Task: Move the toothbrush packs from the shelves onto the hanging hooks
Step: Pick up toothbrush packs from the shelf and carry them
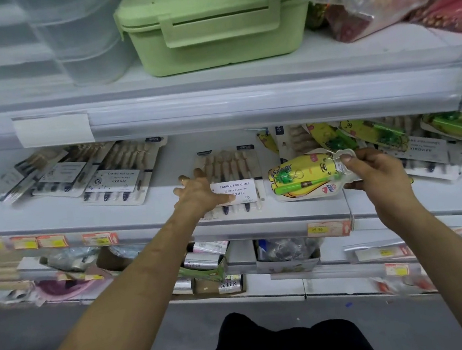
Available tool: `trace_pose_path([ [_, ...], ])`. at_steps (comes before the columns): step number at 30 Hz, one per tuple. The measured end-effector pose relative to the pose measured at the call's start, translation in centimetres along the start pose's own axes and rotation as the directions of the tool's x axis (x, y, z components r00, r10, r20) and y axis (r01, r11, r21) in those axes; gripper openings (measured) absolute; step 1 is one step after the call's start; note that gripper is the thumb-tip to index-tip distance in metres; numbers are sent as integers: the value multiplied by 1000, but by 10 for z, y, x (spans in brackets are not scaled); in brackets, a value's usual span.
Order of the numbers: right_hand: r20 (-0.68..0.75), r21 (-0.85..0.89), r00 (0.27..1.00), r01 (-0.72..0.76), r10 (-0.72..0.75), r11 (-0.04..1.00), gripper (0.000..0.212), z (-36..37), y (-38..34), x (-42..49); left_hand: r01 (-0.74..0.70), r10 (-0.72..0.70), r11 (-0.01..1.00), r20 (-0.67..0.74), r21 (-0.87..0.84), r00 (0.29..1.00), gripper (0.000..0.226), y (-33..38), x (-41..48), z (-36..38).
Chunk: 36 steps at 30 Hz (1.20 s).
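Left hand (197,193), fingers spread, rested on the white toothbrush pack (235,171) near the shelf (70,217) front edge; right hand (374,171) pinched the yellow pack (305,178).

Bright, even light washes the shelves (55,212), with glare on the price rail (245,107). Wide-angle distortion bows the edges; the plastic tubs (36,44) top left are blurred.

Head cam; faces fwd and down; shelf (130,215) close ahead.
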State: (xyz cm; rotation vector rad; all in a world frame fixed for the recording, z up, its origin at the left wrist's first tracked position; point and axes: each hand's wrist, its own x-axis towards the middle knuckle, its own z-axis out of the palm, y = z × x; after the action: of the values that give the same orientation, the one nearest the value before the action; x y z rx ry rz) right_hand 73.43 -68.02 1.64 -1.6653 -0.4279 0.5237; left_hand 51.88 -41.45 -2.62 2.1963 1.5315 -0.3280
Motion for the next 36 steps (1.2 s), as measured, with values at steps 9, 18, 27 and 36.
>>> trace_pose_path([
  [9,10,101,1000,-29,28,995,14,2,-6,1,-30,6,820,-45,-572,999,86,-20,1,2],
  [18,5,168,997,71,-73,983,12,33,-11,17,-81,55,625,-60,-777,997,64,-29,-2,8],
  [27,210,77,976,38,-54,996,60,54,5,23,-124,69,477,-104,-870,992,69,-40,0,5],
  [36,213,56,969,-143,128,988,41,72,35,3,-143,42,329,-137,-934,990,73,-48,1,-3],
])
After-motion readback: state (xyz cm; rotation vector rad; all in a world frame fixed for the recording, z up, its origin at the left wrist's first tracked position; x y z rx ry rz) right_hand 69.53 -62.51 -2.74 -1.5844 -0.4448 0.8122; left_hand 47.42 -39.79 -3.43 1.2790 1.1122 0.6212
